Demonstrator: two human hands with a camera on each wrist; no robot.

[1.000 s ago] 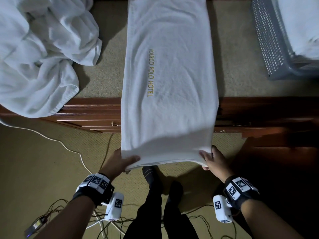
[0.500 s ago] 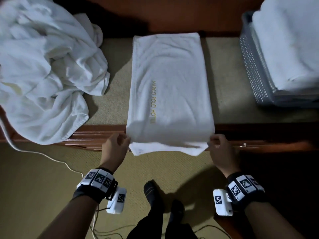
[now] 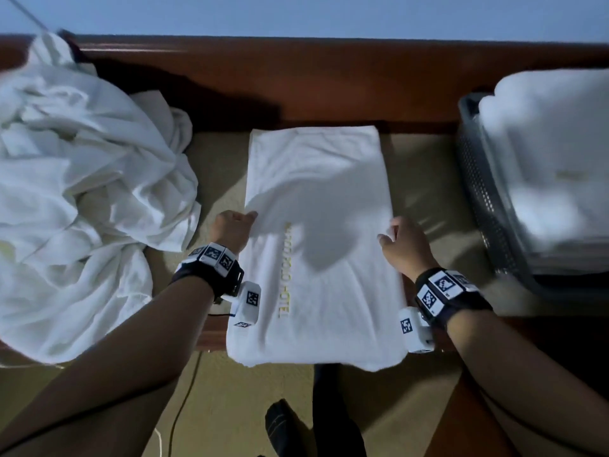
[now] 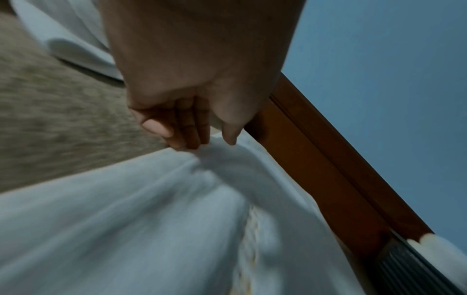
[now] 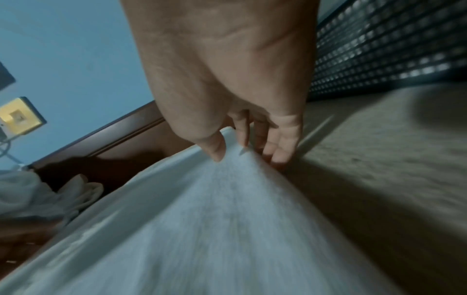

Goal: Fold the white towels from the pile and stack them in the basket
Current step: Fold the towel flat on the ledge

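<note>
Change: both hands have carried the towel's near edge from the bench's front lip up over the towel, about halfway to its far end.
Pile (image 3: 82, 199): one crumpled heap of white towels at the left, well apart from the work; individual towels cannot be counted.
Left hand (image 3: 232, 227): pinches the left corner of the lifted edge, thumb over fingers, so the flap stays taut.
Towel (image 3: 329, 291): one, lengthwise on the bench (image 3: 217, 179) between pile and basket, gold lettering up.
Right hand (image 3: 403, 244): pinches the right corner likewise.
Basket (image 3: 484, 199): one grey, at the right, already heaped with folded towels (image 3: 553, 159).
</note>
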